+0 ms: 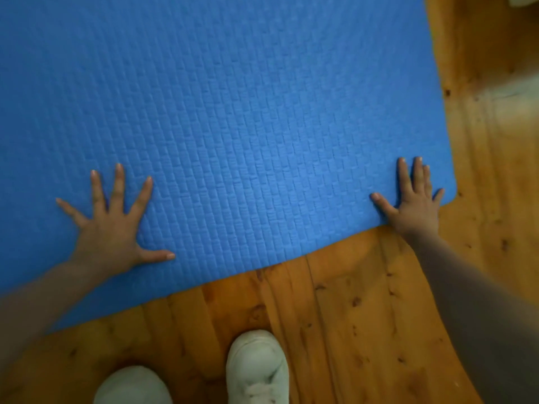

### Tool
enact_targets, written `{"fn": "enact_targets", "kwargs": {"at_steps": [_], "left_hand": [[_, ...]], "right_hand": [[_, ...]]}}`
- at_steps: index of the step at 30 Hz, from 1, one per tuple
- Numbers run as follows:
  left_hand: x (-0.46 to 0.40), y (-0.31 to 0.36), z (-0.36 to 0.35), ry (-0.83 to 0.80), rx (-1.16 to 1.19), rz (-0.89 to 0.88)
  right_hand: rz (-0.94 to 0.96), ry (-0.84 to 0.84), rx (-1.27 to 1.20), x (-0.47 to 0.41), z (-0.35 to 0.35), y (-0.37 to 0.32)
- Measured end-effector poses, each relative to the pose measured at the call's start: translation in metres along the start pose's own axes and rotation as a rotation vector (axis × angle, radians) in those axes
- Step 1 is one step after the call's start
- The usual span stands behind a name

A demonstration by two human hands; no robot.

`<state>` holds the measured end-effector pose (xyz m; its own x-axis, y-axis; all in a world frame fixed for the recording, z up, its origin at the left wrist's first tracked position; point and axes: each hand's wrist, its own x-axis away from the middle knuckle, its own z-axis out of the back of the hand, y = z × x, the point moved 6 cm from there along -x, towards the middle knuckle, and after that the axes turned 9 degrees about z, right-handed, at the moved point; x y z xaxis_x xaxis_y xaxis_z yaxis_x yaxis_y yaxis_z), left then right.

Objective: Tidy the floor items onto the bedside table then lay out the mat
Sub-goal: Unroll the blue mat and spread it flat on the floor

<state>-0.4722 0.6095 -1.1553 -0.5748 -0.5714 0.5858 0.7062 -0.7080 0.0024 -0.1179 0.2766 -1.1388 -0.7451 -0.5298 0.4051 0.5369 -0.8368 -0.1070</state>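
Note:
A blue textured mat (233,112) lies flat on the wooden floor and fills most of the head view. Its near edge runs diagonally from lower left to its rounded corner at the right. My left hand (110,225) rests palm down on the mat near that edge, fingers spread wide. My right hand (414,199) presses flat on the mat's near right corner, fingers extended. Neither hand holds anything. The bedside table and other floor items are out of view.
Orange-brown wooden floorboards (350,316) show below and to the right of the mat. Two white shoes (256,371) stand on the floor at the bottom middle. A pale blurred surface (516,100) sits at the right edge.

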Motion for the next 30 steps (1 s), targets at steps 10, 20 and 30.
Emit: {"fn": "enact_targets", "kwargs": {"at_steps": [10,20,30], "left_hand": [[-0.033,0.168,0.016,0.112,-0.099,-0.346],[-0.03,0.264,0.021,0.063,-0.22,-0.463],[-0.006,0.243,0.068,-0.151,-0.093,-0.323]], "right_hand": [[-0.016,0.022,-0.063,0.002,-0.004,0.022],[-0.013,0.033,-0.096,0.001,-0.004,0.027],[-0.061,-0.248,-0.066,0.013,0.023,-0.027]]}}
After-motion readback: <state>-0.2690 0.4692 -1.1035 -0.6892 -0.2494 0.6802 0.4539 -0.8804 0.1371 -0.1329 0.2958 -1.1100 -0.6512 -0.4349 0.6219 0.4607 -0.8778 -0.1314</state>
